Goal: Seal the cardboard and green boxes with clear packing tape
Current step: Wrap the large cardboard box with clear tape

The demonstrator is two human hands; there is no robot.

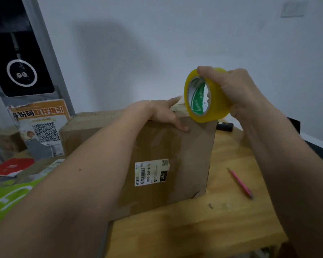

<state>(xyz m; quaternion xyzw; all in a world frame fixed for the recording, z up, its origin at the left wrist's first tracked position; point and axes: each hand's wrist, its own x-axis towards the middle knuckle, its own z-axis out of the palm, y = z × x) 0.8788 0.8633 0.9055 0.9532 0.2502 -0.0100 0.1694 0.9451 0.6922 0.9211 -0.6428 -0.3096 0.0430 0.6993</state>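
A brown cardboard box (183, 157) with a white shipping label stands on the wooden table (222, 220). My left hand (162, 114) rests on the box's top far edge, thumb down the front face and fingers stretched over the tape end. My right hand (235, 90) grips a yellowish roll of packing tape (214, 101), held just above the box's top right corner, fingers through its core. A strip of tape runs from the roll to the box edge under my left fingers. The green box (6, 198) lies at the lower left, partly hidden by my left forearm.
A pink pen (241, 183) lies on the table right of the box. A black object (225, 126) sits behind the box. A red booklet (11, 166) and a QR-code poster (41, 127) are at the left, below a dark panel.
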